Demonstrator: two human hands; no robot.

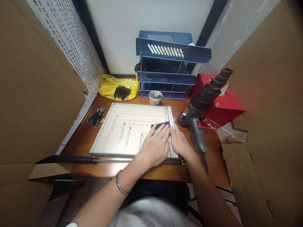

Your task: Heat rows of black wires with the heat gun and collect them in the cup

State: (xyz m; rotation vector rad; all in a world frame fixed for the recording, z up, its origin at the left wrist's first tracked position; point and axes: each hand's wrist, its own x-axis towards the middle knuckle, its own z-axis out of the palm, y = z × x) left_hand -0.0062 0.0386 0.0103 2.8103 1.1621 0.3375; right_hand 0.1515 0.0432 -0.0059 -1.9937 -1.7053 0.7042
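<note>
Beside the strip [169, 113], the left hand [155, 147] lay open over strands [163, 124], apparently aligning them, which called for even pressure; the right hand [181, 145] had an unclear grip.

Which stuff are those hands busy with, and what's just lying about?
Busy with:
left hand, resting over black strands
right hand, at the metal strip
gridded board underneath
maybe the similar black pile and loose bundle, though untouched

Just lying about, it seems:
heat gun
red box
blue trays
</note>
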